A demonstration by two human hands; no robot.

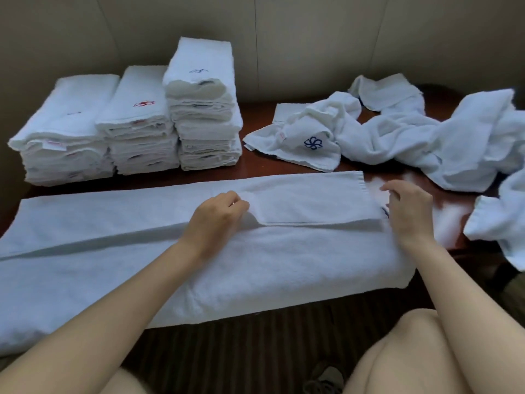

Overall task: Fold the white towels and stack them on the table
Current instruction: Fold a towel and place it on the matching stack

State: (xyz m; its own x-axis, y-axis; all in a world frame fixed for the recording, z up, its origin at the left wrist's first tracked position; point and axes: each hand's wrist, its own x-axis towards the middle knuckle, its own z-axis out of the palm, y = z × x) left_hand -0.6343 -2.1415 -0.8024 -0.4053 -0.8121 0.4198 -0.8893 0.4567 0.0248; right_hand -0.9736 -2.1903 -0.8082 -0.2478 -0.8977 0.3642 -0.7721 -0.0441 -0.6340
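A long white towel (113,223) lies spread across the front of the dark wooden table (255,115), folded lengthwise, its near edge hanging over the table's front. Its right part carries a folded-over flap (312,200). My left hand (218,214) pinches the flap's left corner near the towel's middle. My right hand (409,211) rests at the towel's right end, fingers loosely curled over the edge of the flap. Three stacks of folded white towels (136,120) stand at the back left.
A heap of unfolded white towels (426,137) covers the table's right side, one showing a blue flower emblem (312,143). A padded beige wall rises behind the table. My bare knees and a striped carpet are below the table's front edge.
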